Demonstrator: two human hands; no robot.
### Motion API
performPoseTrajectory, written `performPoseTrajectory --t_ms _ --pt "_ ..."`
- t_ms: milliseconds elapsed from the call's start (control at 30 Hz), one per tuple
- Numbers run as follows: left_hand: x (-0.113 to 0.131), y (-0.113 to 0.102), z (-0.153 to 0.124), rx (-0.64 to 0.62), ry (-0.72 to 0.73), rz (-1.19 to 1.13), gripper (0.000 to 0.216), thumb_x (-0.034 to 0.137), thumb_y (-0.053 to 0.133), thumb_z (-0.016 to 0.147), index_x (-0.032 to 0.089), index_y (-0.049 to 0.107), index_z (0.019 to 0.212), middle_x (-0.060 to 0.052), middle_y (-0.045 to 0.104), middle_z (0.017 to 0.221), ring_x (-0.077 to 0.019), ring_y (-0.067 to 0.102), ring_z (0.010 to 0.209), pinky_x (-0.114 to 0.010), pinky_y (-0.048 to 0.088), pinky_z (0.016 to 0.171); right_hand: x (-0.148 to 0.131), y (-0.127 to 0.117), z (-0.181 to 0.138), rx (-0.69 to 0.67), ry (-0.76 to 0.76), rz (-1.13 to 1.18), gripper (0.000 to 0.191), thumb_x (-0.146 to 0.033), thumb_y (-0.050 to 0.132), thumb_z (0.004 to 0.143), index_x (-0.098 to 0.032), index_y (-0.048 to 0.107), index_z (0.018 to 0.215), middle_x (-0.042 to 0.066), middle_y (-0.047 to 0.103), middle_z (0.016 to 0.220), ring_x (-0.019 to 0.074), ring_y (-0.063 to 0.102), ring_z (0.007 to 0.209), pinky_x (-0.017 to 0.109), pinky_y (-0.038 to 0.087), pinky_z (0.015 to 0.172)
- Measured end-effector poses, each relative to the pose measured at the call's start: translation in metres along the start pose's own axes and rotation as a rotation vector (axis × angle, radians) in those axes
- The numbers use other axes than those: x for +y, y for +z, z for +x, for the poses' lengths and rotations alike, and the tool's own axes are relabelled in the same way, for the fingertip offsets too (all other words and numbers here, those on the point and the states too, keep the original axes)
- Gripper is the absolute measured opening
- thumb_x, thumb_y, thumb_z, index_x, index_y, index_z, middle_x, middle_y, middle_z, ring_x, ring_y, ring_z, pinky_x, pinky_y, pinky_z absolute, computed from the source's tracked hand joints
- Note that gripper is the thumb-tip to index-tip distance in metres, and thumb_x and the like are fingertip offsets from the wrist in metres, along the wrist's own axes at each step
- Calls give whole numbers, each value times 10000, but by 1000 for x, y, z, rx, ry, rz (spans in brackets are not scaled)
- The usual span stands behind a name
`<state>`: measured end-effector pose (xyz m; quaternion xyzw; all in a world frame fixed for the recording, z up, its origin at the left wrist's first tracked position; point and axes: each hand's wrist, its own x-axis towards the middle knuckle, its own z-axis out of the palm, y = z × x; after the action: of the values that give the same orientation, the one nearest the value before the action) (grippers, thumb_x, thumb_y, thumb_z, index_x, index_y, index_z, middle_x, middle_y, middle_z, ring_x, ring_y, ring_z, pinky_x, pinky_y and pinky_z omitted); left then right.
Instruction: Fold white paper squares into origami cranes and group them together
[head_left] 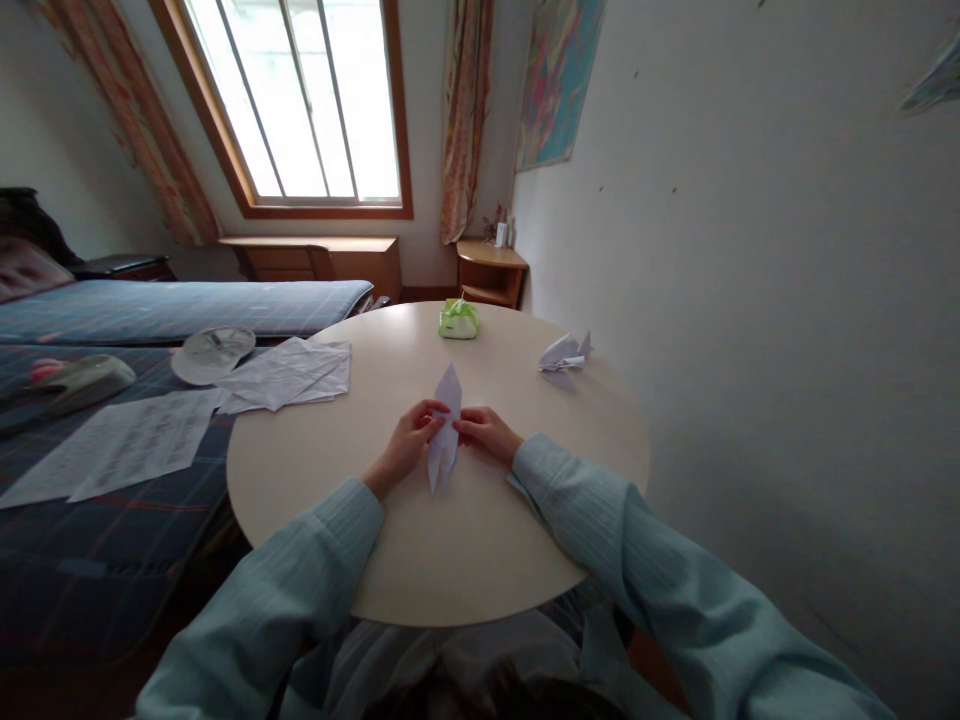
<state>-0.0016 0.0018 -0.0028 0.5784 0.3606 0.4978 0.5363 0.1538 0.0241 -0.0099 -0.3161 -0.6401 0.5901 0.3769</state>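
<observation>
Head camera had a clear enough look at this one: a folded paper (447, 440), white and long and skinny, sat between two hands around the middle of a round cream tabletop (457, 560). One end came to a single point facing away from the person, and the near end split into two narrow points. Couldn't tell if it was resting on the surface or held just above it.

Left hand (409, 440) came in from the left side, fingers pinching the paper with the thumb over its upper face. Right hand (487, 432) had the opposite edge, fingertips pinched on it too, though the ones underneath were mostly hidden, so no clue how they were placed. Both wrists came out of pale blue-green sleeves (322, 545).

Farther back sat a green-and-white packet (458, 319), well apart from the hands. Off to the right, near the wall, was a white paper figure (562, 354) with bits sticking up. Over on the left, loose white sheets (289, 375) overlapped in a messy pile around the table's edge, and printed pages (150, 440) lay on the dark plaid bed (97, 590) next to it. A window (322, 100) was glowing bright in the background.
</observation>
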Motion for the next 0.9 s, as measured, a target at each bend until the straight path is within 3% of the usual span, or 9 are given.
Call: performPoseTrajectory --t_ms 233,433,633,900 --pt "-4 -2 1 22 49 -16 364 270 625 654 174 502 982 38 507 649 -80 507 557 -186 375 505 0 0 0 -5 0 -18 287 -407 599 622 -127 544 649 -29 511 531 76 453 499 205 314 485" --pt "-6 -2 3 67 62 -82 641 273 642 643 213 335 1203 64 472 634 -70 490 547 -181 374 512 -2 2 -1 1 1 1 284 -401 589 628 -126 545 680 -29 514 552 74 455 509 206 319 488" --pt "-2 -1 2 111 76 0 452 300 621 660 197 407 1044 2 544 840 -85 542 616 -201 413 545 2 -1 4 94 -57 -53 270 -401 566 652 -141 519 708 -40 523 512 68 447 457 205 320 458" --pt "-4 -2 4 119 43 60 267 312 634 628 145 509 796 2 574 767 -95 542 615 -207 416 554 3 -4 6 234 -110 -82 325 -380 628 607 -163 461 781 -53 520 554 70 468 484 198 341 459"
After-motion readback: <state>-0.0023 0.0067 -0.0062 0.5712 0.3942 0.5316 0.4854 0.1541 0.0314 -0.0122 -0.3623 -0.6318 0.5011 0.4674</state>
